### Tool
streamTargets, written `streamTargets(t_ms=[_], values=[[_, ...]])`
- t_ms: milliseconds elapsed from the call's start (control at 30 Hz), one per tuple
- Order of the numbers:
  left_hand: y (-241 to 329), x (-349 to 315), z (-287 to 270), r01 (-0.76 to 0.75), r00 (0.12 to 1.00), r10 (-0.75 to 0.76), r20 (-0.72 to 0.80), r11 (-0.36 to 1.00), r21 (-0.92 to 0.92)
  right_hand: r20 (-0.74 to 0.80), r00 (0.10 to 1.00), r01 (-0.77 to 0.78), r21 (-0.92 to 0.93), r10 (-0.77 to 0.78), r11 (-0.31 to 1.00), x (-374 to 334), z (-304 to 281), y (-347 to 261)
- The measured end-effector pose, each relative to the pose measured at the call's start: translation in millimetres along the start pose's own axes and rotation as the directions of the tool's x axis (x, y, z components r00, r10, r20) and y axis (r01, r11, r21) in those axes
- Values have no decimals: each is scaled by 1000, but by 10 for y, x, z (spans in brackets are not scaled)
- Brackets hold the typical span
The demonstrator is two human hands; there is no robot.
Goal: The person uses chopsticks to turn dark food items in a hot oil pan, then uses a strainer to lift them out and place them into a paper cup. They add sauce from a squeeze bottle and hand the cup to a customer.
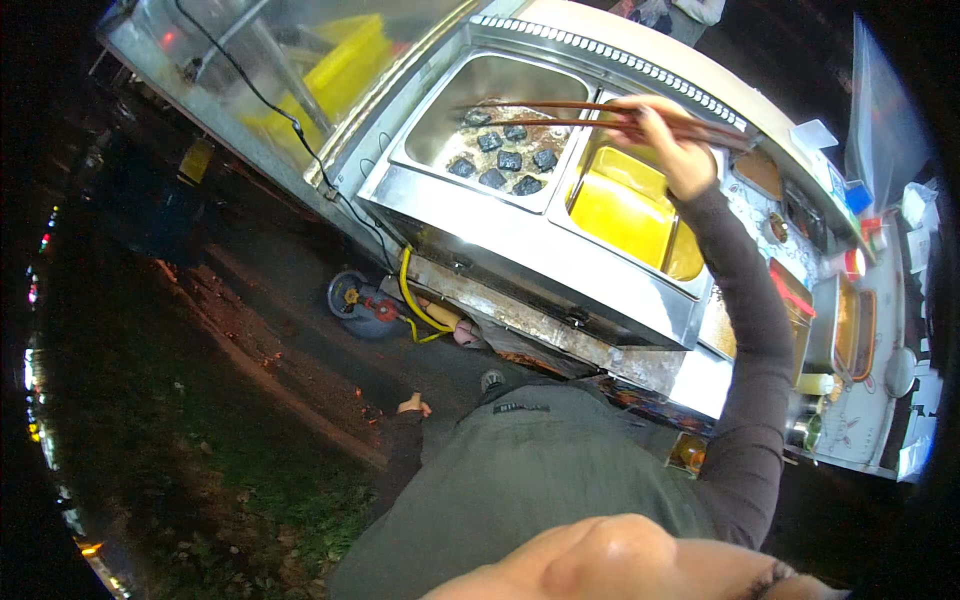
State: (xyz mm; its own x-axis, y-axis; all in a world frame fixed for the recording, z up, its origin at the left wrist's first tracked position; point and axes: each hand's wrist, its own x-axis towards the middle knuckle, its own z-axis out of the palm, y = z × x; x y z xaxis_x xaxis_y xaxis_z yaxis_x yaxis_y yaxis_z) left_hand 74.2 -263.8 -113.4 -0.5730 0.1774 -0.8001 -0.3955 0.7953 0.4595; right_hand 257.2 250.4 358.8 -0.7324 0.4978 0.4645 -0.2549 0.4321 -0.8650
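My right hand point(665, 140) reaches over the steel fryer and is closed on a pair of long brown chopsticks point(545, 104). Their tips point left over the fryer's left basin point(425, 135). Below them, several black square pieces of food point(509, 160), like black tofu, lie apart in that basin's shallow bubbling liquid. My right wrist is above the edge of the right basin, where a yellow tray-like surface point(625, 215) shows. Away from the fryer, my left hand point(413, 404) hangs low by my side; thumb and fingers look loosely apart, with nothing visible in them.
A gas cylinder point(362, 305) with a yellow hose point(408, 285) stands below the fryer. A clear panel point(290, 70) with a black cable rises at the left. Steel trays point(835, 325) and a red-and-white container point(852, 263) sit on the right counter.
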Motion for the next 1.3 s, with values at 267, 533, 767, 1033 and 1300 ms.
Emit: streamTargets(t_ms=[267, 533, 767, 1033, 1300], values=[[358, -380, 492, -324, 945, 323, 46, 946, 21, 144, 964, -241, 126, 222, 962, 384, 347, 604], [451, -868, 491, -300, 948, 298, -108, 954, -4, 80, 986, -151, 93, 144, 984, 320, 54, 500], [864, -1196, 446, -665, 608, 764, 215, 343, 663, 117, 993, -57, 216, 32, 975, 194, 83, 322], [1129, -975, 696, -474, 735, 454, 503, 875, -97, -118, 993, 23, 288, 12, 957, -82, -247, -101], [1244, -881, 808, -565, 674, 415, 611, 823, 64, -200, 979, 52, 60, -39, 997, -1410, -455, -611]])
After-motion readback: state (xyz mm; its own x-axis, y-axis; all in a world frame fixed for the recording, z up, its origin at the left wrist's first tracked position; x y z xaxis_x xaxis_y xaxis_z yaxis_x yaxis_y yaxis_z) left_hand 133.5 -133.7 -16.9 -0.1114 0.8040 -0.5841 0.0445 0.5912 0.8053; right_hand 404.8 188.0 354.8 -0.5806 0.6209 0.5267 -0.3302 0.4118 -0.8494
